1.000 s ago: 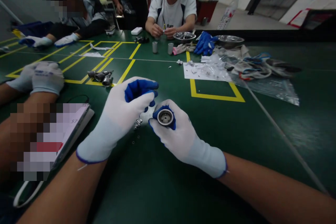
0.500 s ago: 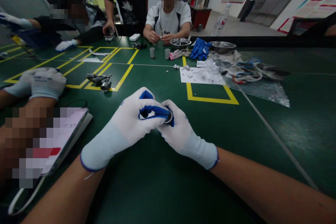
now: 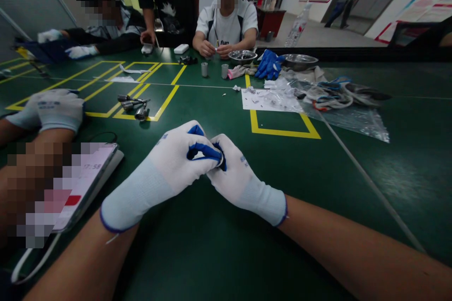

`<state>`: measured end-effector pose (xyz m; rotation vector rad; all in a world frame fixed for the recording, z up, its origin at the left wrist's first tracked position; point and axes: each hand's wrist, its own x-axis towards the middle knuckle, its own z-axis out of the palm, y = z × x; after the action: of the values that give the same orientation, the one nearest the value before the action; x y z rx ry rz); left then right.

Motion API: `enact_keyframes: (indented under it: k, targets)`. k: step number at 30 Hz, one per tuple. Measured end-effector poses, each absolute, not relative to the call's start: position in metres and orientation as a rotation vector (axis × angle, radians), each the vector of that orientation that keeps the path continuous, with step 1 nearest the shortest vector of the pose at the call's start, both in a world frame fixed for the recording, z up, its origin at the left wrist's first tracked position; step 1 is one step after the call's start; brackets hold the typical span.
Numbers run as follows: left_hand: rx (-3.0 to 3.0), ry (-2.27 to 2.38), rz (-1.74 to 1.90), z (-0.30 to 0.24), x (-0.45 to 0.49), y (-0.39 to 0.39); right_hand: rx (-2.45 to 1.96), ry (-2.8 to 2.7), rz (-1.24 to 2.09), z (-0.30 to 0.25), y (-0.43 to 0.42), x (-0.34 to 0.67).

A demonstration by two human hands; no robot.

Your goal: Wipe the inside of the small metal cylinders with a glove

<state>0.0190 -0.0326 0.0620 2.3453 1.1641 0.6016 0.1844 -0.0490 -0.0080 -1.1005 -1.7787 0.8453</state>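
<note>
Both my hands wear white gloves with blue fingertips and meet at the middle of the green table (image 3: pixel 226 254). My right hand (image 3: pixel 236 179) is closed around a small round metal part, now almost fully hidden by the fingers. My left hand (image 3: pixel 169 164) lies over it, its blue fingertips pressed onto the top of the part. Whether anything small is pinched in the left fingers cannot be seen.
A phone (image 3: pixel 79 186) lies at my left beside a neighbour's gloved hand (image 3: pixel 52 109). Metal fittings (image 3: pixel 136 105) sit in a yellow-taped box. Further off are paper with small parts (image 3: pixel 270 99), plastic bags (image 3: pixel 353 113), blue gloves (image 3: pixel 268 63), two steel bowls (image 3: pixel 300 60) and seated people.
A second ago my left hand was apart from the part, whose open metal face showed in my right hand. The left hand has come down over it and now covers it.
</note>
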Motion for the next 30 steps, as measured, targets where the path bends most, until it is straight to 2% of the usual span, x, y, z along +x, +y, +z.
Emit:
enact_keyframes:
  k: [8,15,18,20,23,30]
  targets:
    - [2.169,1.369,0.571,0.056,0.031,-0.038,-1.215,-1.777,0.786,-0.011,-0.047,0.184]
    - [2.112,1.405,0.808,0.053,0.026,-0.032,-1.210,-1.650,0.792,-0.014,-0.044,0.184]
    - [2.084,1.614,0.932,0.052,0.012,-0.020,-1.235,-1.574,0.782,-0.015,-0.043,0.185]
    - [2.093,1.821,0.829,0.051,0.004,-0.012,-1.255,-1.547,0.787,-0.015,-0.042,0.186]
    - [2.129,1.988,0.392,0.049,0.000,-0.007,-1.262,-1.547,0.806,-0.013,-0.042,0.186]
    - [2.186,1.931,-0.052,0.048,0.004,-0.012,-1.248,-1.546,0.887,-0.008,-0.044,0.185]
